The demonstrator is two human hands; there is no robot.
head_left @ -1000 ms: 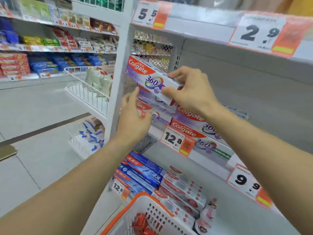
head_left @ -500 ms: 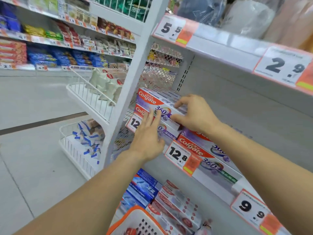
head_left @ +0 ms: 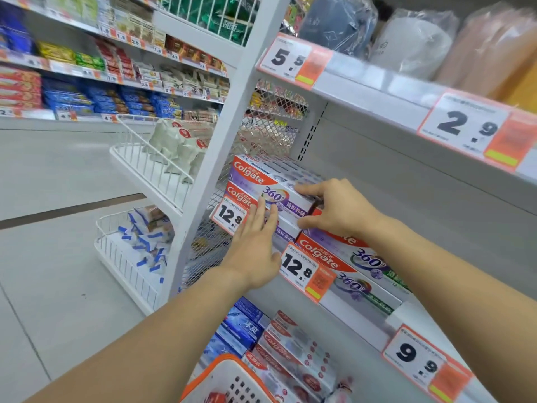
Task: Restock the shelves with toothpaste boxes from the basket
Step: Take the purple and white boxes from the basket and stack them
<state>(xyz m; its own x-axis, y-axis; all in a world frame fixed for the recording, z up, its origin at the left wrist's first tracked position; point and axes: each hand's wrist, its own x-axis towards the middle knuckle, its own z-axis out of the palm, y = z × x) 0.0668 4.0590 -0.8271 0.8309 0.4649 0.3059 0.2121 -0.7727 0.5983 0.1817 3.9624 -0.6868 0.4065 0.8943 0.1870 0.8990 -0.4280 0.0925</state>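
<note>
The right hand (head_left: 338, 209) grips the right end of a Colgate 360° toothpaste box (head_left: 270, 189) lying atop the stack on the middle shelf (head_left: 360, 318). The left hand (head_left: 255, 242) presses flat, straight fingers against the box fronts beside the 12.8 price tag (head_left: 229, 213). The basket (head_left: 229, 379) sits below.

Two bare forearms in frame from the bottom edge — no sleeves, cuffs or fabric visible anywhere along them. Left hand (head_left: 255, 245) bare: no glove, ring or band seen on the fingers that show, wrist bare too — no watch or strap. Right hand (head_left: 338, 209) same: ungloved, no jewellery visible on the knuckles or wrist. Nails on both look short and unpainted as far as the blur allows. No tattoos, tape, plasters or markings visible on either arm. Upper arms, shoulders and any clothing sit outside the frame, so what's worn can't be told.
</note>
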